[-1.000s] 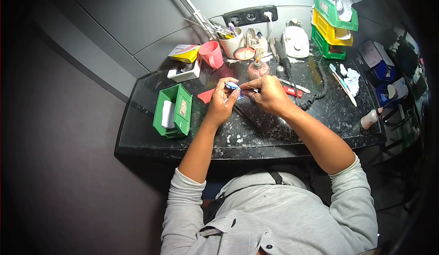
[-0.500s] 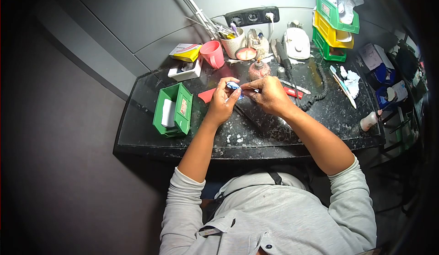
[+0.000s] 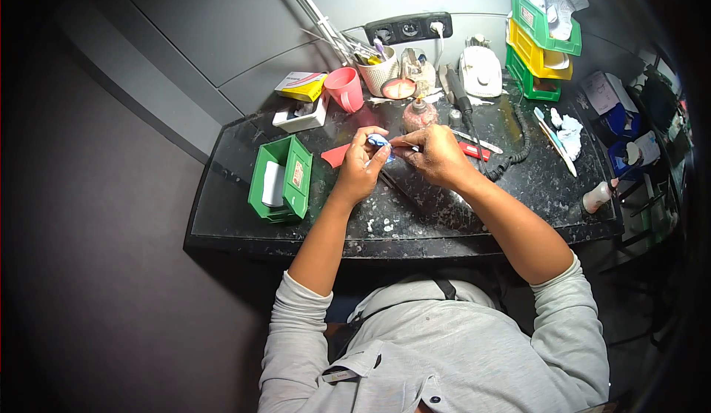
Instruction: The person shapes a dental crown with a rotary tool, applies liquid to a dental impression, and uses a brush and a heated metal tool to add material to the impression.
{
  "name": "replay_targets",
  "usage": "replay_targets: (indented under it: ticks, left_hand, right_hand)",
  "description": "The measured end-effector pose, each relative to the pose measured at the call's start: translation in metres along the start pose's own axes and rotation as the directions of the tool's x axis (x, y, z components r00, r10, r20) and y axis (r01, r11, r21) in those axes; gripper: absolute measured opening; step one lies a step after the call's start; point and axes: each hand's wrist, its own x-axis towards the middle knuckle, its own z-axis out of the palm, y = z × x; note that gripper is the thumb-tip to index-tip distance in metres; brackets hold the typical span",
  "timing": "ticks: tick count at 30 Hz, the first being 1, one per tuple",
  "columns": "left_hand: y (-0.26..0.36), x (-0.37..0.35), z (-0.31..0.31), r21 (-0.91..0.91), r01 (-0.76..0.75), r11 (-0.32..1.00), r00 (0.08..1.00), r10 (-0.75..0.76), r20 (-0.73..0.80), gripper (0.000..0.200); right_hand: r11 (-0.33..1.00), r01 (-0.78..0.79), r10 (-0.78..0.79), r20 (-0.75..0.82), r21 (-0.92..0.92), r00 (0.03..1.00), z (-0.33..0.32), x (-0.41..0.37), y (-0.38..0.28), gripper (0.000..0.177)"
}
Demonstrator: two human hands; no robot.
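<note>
A small blue-and-white piece is held up over the bench between the thumb and fingers of my left hand. My right hand comes in from the right, its fingers pinched together close against the piece; what they grip, if anything, is too small to make out. Under the hands, a bit of blue material shows. Just behind them stands a spirit burner with pinkish contents and a small orange glow at its top. A red sheet lies beside my left hand.
A green bin stands at left, a pink mug and tool cup behind. At right are a red object, a handpiece with coiled cord, a toothbrush and a small bottle. Stacked bins rise at the back.
</note>
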Motion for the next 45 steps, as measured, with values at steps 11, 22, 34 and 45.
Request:
replay_targets:
  ticks: [11, 22, 34, 45]
  left_hand:
    - [-0.0006, 0.0001, 0.0002, -0.008, -0.006, 1.0, 1.0, 0.006, 0.002, 0.029]
    - [-0.0009, -0.0001, -0.0003, -0.043, 0.018, 0.999, 1.0, -0.017, 0.004, 0.03]
    - [0.0005, -0.0008, 0.0005, -0.025, 0.013, 1.0, 1.0, -0.013, 0.004, 0.031]
    - [0.0013, -0.0007, 0.0018, -0.03, 0.02, 0.999, 1.0, -0.02, 0.001, 0.028]
  right_hand:
    - [1.0, -0.01, 0.01, 0.006, 0.0, 1.0, -0.0002, 0.0004, 0.0, 0.023]
    - [1.0, -0.016, 0.016, 0.012, 0.002, 1.0, 0.0002, 0.0007, 0.0009, 0.022]
    - [1.0, 0.021, -0.021, 0.008, -0.014, 1.0, 0.0007, 0.0007, 0.0036, 0.023]
    - [1.0, 0.019, -0.019, 0.001, 0.001, 1.0, 0.0013, 0.0005, 0.0057, 0.023]
